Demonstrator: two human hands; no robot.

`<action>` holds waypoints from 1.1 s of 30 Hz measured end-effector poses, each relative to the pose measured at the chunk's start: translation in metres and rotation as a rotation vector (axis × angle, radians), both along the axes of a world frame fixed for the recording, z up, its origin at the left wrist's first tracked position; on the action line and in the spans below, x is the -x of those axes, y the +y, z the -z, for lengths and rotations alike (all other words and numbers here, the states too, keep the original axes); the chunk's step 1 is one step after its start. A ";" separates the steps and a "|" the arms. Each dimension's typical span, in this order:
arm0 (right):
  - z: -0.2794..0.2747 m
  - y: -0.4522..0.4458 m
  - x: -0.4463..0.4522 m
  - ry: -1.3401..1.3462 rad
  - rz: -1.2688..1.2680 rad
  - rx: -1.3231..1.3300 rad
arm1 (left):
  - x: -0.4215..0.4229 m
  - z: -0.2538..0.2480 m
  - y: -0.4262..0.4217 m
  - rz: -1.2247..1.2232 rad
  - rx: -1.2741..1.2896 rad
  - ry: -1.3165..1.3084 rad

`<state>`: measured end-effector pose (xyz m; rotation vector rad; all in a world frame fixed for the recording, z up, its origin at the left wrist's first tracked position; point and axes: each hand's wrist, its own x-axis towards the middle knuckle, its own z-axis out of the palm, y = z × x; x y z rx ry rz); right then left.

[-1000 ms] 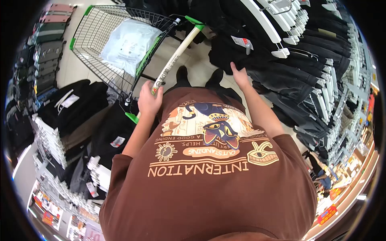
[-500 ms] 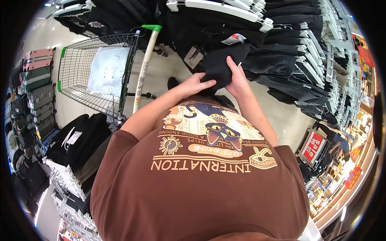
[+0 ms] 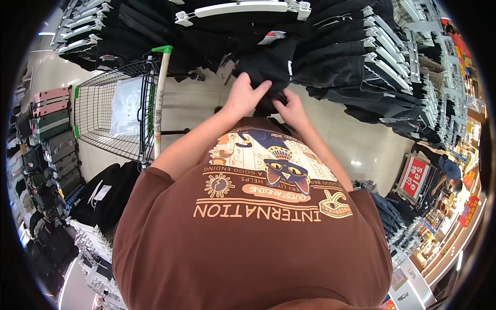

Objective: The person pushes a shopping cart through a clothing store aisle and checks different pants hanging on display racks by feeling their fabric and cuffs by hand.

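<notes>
A black garment point(image 3: 266, 64) hangs down in front of me, below a white clip hanger point(image 3: 243, 9) at the top of the view. Its exact kind does not show. My left hand point(image 3: 247, 97) grips the cloth on its left side, thumb stretched over it. On the lower right, my right hand point(image 3: 293, 109) pinches a fold, with part of its fingers hidden behind the cloth. A cardboard tag point(image 3: 226, 68) dangles just above my left hand. Higher up, a red and white label point(image 3: 272, 37) shows against the black fabric.
To the left stands a wire shopping cart point(image 3: 111, 113) with a white plastic bag point(image 3: 126, 106) inside. Black clothes on white hangers point(image 3: 385, 67) fill the right rack. Suitcases point(image 3: 54, 124) line the far left; a red sale sign point(image 3: 415, 177) and a bending person point(image 3: 448, 173) are at right.
Both hands have moved lower on the cloth; my right hand has slid from the garment's right side down to its lower fold. The view has shifted, bringing more of the rack and sale sign in.
</notes>
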<state>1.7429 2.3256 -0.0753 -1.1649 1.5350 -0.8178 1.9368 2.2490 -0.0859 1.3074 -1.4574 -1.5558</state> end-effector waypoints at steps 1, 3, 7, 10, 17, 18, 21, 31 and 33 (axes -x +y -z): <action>-0.016 -0.001 -0.002 0.044 0.008 0.053 | -0.001 -0.020 0.000 -0.056 -0.018 0.138; -0.019 0.000 0.006 -0.094 0.026 0.003 | -0.001 -0.031 -0.001 -0.091 -0.195 0.395; -0.042 0.001 0.001 -0.444 0.027 -0.125 | -0.013 -0.061 -0.001 0.009 -0.516 0.580; -0.050 -0.004 0.012 -0.412 -0.237 -0.385 | -0.022 -0.068 -0.003 0.051 -0.670 0.740; -0.074 -0.011 0.003 -0.708 0.048 -0.165 | -0.029 -0.057 -0.005 0.008 -0.964 1.073; -0.082 -0.017 -0.001 -0.767 0.106 -0.146 | -0.028 -0.055 -0.004 -0.007 -1.034 1.053; -0.099 -0.034 -0.010 -0.903 0.230 -0.067 | -0.024 -0.029 0.021 0.194 -0.884 0.891; -0.089 -0.015 0.005 -0.381 -0.127 0.059 | -0.002 -0.082 0.004 -0.010 -0.652 0.943; -0.087 -0.014 0.004 -0.298 -0.198 -0.066 | -0.005 -0.091 -0.004 -0.044 -0.689 0.948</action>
